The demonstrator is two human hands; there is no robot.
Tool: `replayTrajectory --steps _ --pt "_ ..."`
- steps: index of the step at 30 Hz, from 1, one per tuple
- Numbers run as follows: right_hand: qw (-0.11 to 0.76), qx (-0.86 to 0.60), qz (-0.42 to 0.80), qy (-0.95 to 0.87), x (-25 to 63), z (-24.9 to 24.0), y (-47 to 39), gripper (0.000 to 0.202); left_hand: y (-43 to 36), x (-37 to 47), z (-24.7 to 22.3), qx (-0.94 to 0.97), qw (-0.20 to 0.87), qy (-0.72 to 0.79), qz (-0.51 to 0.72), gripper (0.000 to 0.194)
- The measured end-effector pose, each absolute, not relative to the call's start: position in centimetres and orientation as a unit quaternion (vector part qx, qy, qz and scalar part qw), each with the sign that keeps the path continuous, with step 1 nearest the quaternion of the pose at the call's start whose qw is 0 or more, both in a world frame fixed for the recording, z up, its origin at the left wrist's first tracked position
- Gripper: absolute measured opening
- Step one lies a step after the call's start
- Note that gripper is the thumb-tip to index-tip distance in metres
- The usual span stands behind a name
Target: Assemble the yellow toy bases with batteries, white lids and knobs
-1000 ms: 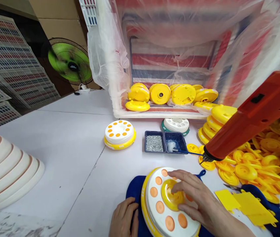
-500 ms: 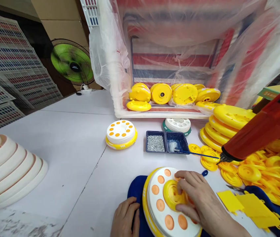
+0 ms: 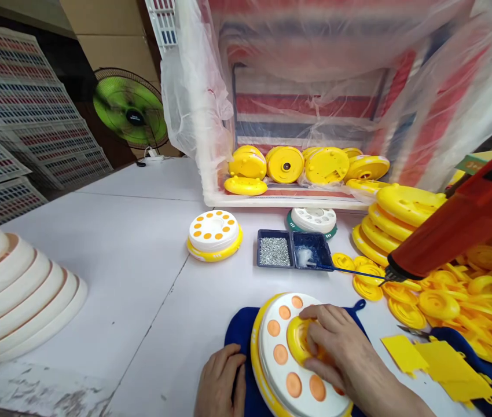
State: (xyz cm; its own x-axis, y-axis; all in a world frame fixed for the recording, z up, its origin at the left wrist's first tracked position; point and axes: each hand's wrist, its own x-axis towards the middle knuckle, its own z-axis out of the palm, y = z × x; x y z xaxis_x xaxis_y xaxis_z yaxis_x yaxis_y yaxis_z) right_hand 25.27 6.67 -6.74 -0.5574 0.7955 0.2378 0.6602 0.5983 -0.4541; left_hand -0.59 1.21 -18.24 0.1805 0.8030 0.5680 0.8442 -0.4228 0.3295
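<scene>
At the bottom centre of the frame, a white disc with orange dots [image 3: 292, 362] lies on a blue cloth [image 3: 239, 333] on the counter [image 3: 133, 278]. The left hand [image 3: 222, 382] rests curled at the disc's edge, which likely steadies it. The right hand [image 3: 344, 353] pinches a yellow hub [image 3: 298, 337] at the disc's middle. A red power driver [image 3: 463, 223] hangs at the right, above loose yellow parts [image 3: 445, 295].

assembly workshop | yellow part piles [image 3: 458, 289] | stacked crates [image 3: 20, 116] | screw tray [image 3: 274, 252]
</scene>
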Motion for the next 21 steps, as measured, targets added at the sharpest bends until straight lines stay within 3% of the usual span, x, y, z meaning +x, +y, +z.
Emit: replayTrajectory --steps 10,21 --pt "0.191 -0.395 0.207 -0.874 26.3 -6.0 6.5 0.02 1.0 -0.5 -17.7 -0.761 0.026 -0.545 -0.35 0.015" --pt "0.199 -0.429 0.169 -0.865 25.6 -6.3 6.5 0.022 0.9 -0.4 -17.9 -0.761 0.008 -0.546 -0.351 0.015"
